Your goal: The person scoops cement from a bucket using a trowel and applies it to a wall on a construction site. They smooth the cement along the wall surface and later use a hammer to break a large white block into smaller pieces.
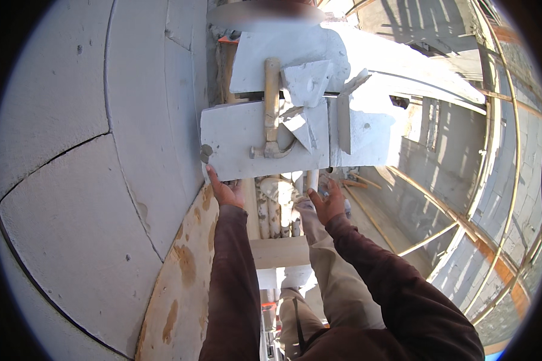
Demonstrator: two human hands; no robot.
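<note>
A pale block [235, 135] lies crosswise in front of me. My left hand [227, 194] is at its near left corner, thumb up against the block's end and the other fingers partly hidden under the edge. Just below the near edge, toward the right end, is my right hand [328, 203], fingers apart; whether it touches the block I cannot tell. On top rests a claw hammer [272, 102], its head toward me and wooden handle pointing away. Beside the hammer are broken block pieces [307, 81] and a smaller shard [299, 129].
A wall of large pale blocks [54, 180] rises close on my left, with a stained board [177, 277] along its foot. More blocks [265, 54] lie beyond. Below me are a plank [280, 251] and stained poles [274, 216]. Bamboo poles [515, 120] cross at right.
</note>
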